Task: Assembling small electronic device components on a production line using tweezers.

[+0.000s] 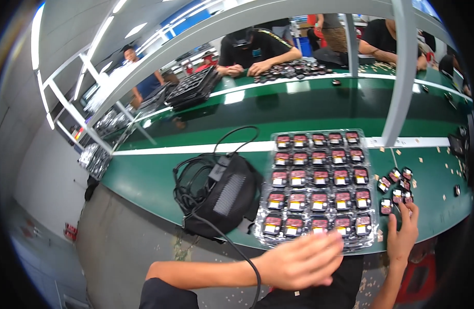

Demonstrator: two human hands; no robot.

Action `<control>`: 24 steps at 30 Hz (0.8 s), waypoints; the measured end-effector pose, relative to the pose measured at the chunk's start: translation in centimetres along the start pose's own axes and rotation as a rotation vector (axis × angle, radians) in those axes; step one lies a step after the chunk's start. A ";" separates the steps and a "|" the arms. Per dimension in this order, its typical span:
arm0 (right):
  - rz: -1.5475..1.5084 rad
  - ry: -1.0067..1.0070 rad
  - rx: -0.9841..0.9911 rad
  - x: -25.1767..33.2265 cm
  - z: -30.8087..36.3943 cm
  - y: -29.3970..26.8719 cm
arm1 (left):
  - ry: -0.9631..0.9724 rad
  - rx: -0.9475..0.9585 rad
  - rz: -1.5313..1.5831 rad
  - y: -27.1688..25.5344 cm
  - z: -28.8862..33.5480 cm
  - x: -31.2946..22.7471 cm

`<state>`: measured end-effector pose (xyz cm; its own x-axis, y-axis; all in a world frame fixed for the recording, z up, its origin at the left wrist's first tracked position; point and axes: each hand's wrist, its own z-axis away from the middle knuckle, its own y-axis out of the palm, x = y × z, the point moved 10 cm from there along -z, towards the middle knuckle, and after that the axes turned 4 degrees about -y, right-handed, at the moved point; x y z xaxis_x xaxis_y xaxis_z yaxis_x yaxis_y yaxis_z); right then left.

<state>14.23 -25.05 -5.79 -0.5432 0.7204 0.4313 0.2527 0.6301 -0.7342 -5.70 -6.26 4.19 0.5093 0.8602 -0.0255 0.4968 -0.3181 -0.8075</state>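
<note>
A clear plastic tray (262, 219) lies on the green table, its pockets filled with rows of small black cases with red and yellow labels. Over the tray's near edge passes my left hand (301, 260), palm down and slightly blurred, with its fingers stretched out and nothing seen in them. My right hand (403, 232) reaches to a small group of loose black cases (395, 175) right of the tray. Its thumb and fingers are apart, and the fingertips are at the nearest cases; whether they touch them is hard to see.
Left of the tray sits a black bag (226, 198) with a coiled cable; one cable runs over my left forearm. A grey upright post (399, 77) stands beyond the tray. Across the conveyor belt, a person works by a pile of black cases (293, 70) and stacked black trays (193, 87).
</note>
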 end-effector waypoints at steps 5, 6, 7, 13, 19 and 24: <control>-0.164 -0.179 -0.015 -0.7 1.1 0.2 | 0.069 0.060 0.227 -0.8 10.1 -3.6; -0.147 -0.243 -0.022 -0.6 1.6 -0.5 | -0.016 0.077 0.266 -0.5 12.9 -3.4; -0.129 -0.288 -0.027 -0.6 2.1 -1.0 | -0.082 0.189 0.238 -1.2 14.6 -3.3; 0.056 -0.472 0.155 -0.3 2.5 -0.5 | -0.543 -0.166 -0.540 -11.2 28.5 7.1; 0.111 -0.737 0.005 3.1 0.3 -4.4 | -1.480 -0.782 -0.519 -23.8 50.2 24.0; 0.042 -0.919 -0.063 14.7 -5.1 -4.8 | -2.081 -0.408 -0.416 -24.8 62.0 35.2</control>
<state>9.09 -16.05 6.77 -0.9481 0.2468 -0.2006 0.3151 0.6427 -0.6983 -43.69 56.68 -13.24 -0.7959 -0.1290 -0.5916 0.5737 0.1515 -0.8049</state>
